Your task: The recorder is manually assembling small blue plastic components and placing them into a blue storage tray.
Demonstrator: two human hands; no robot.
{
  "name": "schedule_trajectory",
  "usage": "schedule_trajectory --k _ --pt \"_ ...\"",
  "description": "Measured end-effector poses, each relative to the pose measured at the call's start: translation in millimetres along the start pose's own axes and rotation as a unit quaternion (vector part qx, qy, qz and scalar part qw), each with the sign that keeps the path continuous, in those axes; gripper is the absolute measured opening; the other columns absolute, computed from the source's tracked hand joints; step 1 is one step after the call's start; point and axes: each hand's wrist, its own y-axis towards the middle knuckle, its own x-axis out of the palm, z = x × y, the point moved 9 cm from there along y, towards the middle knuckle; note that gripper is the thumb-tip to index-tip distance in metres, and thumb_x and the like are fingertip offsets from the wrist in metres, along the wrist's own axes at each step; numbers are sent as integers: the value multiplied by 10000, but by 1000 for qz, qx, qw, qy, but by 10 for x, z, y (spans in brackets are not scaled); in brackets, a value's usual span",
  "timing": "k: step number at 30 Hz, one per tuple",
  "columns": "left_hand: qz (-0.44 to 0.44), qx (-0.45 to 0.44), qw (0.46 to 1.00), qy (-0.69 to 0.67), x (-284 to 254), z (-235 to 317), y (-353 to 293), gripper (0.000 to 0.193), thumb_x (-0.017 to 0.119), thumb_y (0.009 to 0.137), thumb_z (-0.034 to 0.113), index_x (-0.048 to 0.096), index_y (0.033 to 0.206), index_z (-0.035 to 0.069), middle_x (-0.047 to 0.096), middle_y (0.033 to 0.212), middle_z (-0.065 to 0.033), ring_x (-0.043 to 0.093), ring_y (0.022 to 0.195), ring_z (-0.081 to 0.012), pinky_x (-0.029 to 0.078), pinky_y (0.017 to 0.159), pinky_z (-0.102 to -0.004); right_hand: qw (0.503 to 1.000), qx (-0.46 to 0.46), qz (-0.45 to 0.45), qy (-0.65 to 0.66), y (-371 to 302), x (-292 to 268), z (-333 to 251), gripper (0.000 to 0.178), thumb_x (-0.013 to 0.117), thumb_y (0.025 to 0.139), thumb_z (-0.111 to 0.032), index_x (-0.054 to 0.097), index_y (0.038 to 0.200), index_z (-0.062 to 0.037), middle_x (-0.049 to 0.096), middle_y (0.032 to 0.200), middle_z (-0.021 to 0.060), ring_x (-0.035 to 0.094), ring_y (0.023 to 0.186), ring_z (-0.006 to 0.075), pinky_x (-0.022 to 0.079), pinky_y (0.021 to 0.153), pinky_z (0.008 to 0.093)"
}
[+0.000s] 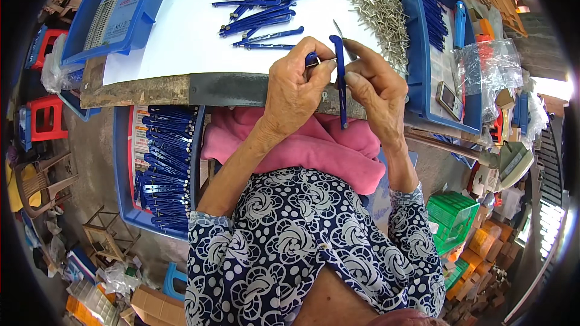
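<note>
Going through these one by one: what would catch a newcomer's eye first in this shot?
Probably the long blue piece near the middle, between the left hand and the right hand. Next, the heap of small silver metal parts on the right side of the white work surface. The bright pink cloth below the table's front edge also stands out, against the patterned top.

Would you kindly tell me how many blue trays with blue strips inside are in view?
2: one blue tray is left of the pink cloth, and another blue tray is right of the pile of metal pins. More may be hidden.
</note>
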Motion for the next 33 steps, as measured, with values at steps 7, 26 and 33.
schedule_trajectory --k 7,26,33 --pt "-17 -19 1000 13 29 -44 24 34 547 795 19 533 822 4 507 686 25 416 594 -18 338 514 -170 999 20 -27 14 -11 29 105 451 514 757 68 453 1202 22 577 822 37 541 751 89 438 675 205" --pt "-79 105 984 118 264 145 28 71 553 764 4 524 826 22 488 571 -54 402 468 -89 326 433 -249 998 47 42 -19 198 -120 215 329 573 845 -241 541 593 -33 392 536 -74 300 510 10 209 449 198" --pt "-65 124 979 150 293 115 40 78 554 754 6 532 827 19 534 591 -85 469 455 -133 360 440 -271 992 73 97 17 184 -146 345 334 560 854 -278 560 611 -47 405 542 -79 312 502 12 212 449 201"
